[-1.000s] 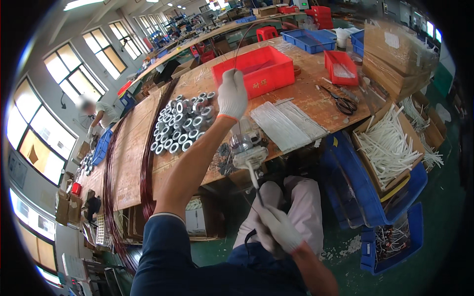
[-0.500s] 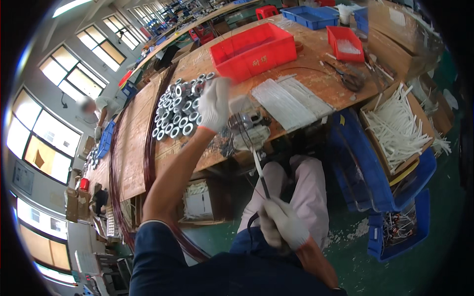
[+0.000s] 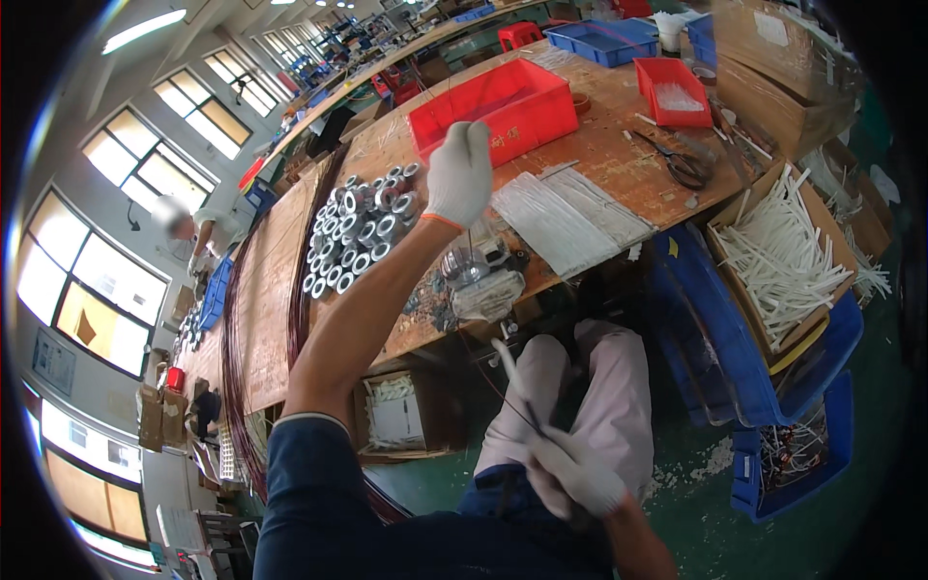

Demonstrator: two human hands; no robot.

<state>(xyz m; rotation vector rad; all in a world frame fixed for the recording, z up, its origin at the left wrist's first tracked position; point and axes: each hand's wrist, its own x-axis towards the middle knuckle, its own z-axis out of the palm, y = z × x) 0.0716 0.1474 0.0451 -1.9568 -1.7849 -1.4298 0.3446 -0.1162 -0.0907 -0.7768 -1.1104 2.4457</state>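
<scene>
My left hand (image 3: 459,179), in a white glove with an orange cuff, is raised above the bench in front of the red bin, its fingers pinched together. A thin dark wire (image 3: 471,238) runs down from it to a small metal fixture (image 3: 483,285) at the bench edge, partly wrapped in whitish material. Over my lap, my gloved right hand (image 3: 577,474) is closed round a thin dark strand and a white sleeve (image 3: 510,365) that points up toward the fixture. A thin reddish wire (image 3: 480,370) hangs between the fixture and this hand. Its fingers are slightly blurred.
Metal rings (image 3: 353,232) are massed left of the fixture. Flat bundles of white strips (image 3: 570,213), a red bin (image 3: 493,111) and scissors (image 3: 677,164) lie on the bench. To the right stands a carton of white tubes (image 3: 783,261). Another person (image 3: 213,227) works far left.
My left hand has moved up and right, away from the rings. My right hand has shifted slightly right and down, and the white sleeve has drawn away from the fixture.
</scene>
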